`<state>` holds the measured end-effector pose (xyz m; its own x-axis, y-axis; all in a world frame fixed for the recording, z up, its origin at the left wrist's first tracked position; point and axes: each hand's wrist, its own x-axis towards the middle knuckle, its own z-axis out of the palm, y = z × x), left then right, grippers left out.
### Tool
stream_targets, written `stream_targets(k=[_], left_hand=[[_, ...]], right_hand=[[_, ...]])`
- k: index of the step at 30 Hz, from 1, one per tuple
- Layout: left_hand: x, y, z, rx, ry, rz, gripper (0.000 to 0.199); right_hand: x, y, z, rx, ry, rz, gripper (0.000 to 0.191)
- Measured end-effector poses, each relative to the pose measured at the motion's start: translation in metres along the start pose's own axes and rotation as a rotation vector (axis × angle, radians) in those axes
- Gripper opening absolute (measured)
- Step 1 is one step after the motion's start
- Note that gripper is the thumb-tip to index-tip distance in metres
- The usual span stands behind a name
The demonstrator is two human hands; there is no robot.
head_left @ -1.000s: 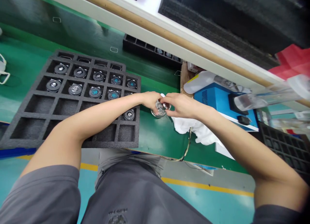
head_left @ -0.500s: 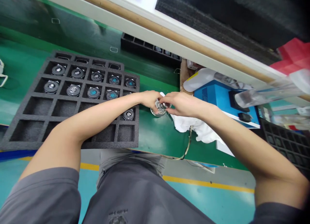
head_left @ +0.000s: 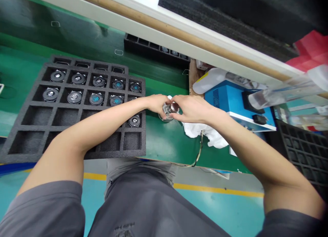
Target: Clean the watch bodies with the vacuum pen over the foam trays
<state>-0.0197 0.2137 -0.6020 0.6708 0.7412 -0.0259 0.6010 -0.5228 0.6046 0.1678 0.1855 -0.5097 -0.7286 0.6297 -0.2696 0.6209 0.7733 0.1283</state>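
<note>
My left hand [head_left: 156,103] grips the glass bottle [head_left: 167,119]; my right hand [head_left: 194,108] pinches its two-o'clock metal cap [head_left: 174,107], which seemingly calls for steady bracing.

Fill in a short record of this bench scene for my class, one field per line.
Left hand: holding the glass bottle
Right hand: fingers around the shiny cap, contact unclear
Foam tray: dark, left of the bottle
Tray contents: round watch-like pieces in several compartments
White cloth: right of the bottle
Blue machine: beyond the right forearm
</note>
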Motion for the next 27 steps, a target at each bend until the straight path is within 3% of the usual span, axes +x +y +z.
stream_targets(k=[3, 9, 14, 19, 24, 27], left_hand=[[0.000, 0.000, 0.000, 0.008, -0.012, -0.024, 0.062], [-0.002, 0.002, -0.003, 0.007, -0.011, -0.005, 0.061], [-0.002, 0.003, -0.002, 0.014, -0.006, -0.015, 0.057], [0.000, 0.002, -0.002, 0.012, -0.004, -0.006, 0.060], [0.000, 0.002, -0.002, 0.026, -0.009, -0.013, 0.059], [-0.001, 0.002, -0.002, 0.037, -0.005, -0.009, 0.062]], right_hand=[[0.000, -0.001, 0.001, 0.059, 0.011, -0.029, 0.031], [0.001, -0.006, 0.007, 0.018, 0.013, 0.179, 0.041], [0.001, -0.004, 0.006, 0.084, 0.012, 0.024, 0.040], [0.004, -0.011, 0.007, -0.013, 0.004, 0.232, 0.043], [0.001, -0.009, 0.005, 0.038, 0.013, 0.062, 0.040], [0.003, -0.010, 0.009, 0.057, 0.021, 0.129, 0.034]])
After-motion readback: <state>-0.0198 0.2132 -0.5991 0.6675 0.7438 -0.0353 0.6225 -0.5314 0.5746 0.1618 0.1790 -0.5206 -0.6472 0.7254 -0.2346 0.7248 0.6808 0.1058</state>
